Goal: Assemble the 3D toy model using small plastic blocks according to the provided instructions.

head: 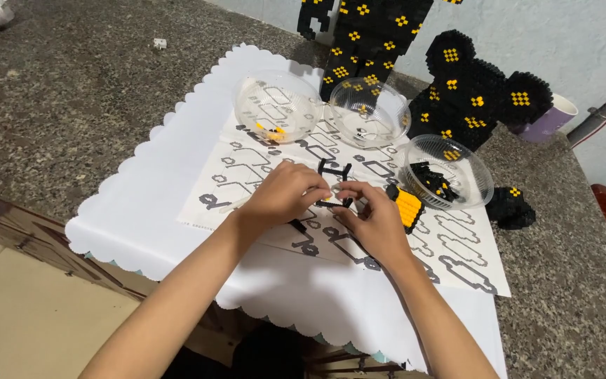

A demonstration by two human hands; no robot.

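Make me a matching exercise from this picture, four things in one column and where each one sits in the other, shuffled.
Things:
1. clear plastic bowl holding black bricks
2. purple mug
3. small black brick assembly
4. printed instruction sheet

Places:
A. behind the black-and-yellow brick bear head, at the far right
B. on the white scalloped mat, under the bowls
C. just beyond both hands' fingertips
D. right of the right hand

Pairs: 1-D, 2-A, 3-C, 4-B
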